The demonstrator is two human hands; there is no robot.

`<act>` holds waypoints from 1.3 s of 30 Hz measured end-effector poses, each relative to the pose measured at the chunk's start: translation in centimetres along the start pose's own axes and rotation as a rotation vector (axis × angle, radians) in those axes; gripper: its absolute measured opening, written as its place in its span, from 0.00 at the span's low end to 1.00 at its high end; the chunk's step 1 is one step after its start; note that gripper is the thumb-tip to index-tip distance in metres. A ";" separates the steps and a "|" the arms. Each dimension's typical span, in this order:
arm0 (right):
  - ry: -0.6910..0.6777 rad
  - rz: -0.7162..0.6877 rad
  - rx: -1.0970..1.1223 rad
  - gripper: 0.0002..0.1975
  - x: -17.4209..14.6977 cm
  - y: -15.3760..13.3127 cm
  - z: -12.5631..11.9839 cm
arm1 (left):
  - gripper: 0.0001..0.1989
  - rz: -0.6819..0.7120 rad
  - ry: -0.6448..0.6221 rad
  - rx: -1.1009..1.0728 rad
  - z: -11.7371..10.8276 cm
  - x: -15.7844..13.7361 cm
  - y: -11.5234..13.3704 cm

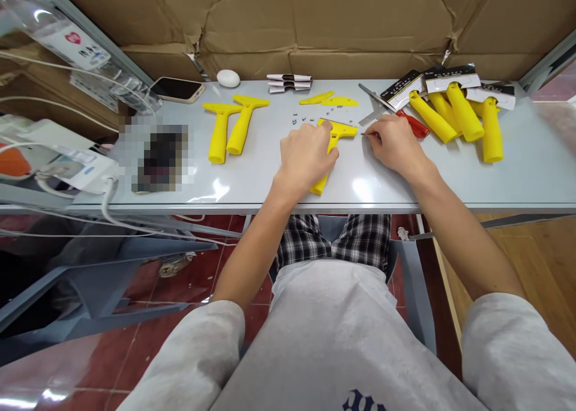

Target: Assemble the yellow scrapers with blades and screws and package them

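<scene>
My left hand (306,156) is closed around a yellow scraper (344,131) lying on the table, its head pointing away from me and a thin metal edge along its top. To the right of that head, my right hand (396,144) pinches a small piece (363,134) at its fingertips, too small to name. Several tiny metal bits (303,120) lie beyond my left hand. Two loose yellow plastic parts (339,101) rest farther back. Flat metal blades (372,108) and a red-handled tool (414,125) lie beyond my right hand.
Two yellow scraper handles (218,135) lie to the left. Yellow scrapers with black-and-white cards (465,114) are piled at the right. A phone (177,89), a white oval object (228,78) and a clipped stack (289,83) sit along the cardboard wall (333,21). White cables (108,204) hang at left.
</scene>
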State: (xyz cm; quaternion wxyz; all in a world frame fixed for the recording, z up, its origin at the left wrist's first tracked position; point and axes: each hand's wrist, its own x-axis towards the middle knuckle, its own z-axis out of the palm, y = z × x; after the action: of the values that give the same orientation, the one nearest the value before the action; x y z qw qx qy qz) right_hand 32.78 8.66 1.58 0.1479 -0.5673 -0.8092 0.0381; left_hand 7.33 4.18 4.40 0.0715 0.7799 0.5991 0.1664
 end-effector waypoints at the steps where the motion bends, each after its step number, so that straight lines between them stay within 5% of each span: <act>1: 0.007 0.011 0.000 0.29 0.0 0.2 0.0 | 0.27 -0.012 -0.012 -0.010 -0.2 -0.2 0.0; 24: 0.060 -0.010 0.090 0.23 0.6 0.4 0.7 | 0.28 -0.138 -0.190 0.200 -1.7 1.3 2.7; 39: 0.066 -0.023 0.193 0.16 1.2 -0.5 1.0 | 0.21 -0.050 -0.178 0.148 -1.4 1.8 1.3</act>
State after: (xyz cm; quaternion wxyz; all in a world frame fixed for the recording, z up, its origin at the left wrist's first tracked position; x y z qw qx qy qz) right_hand 31.68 9.65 0.98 0.2289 -0.5419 -0.8030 0.0956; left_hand 8.43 5.45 6.38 0.0706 0.7796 0.6203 0.0499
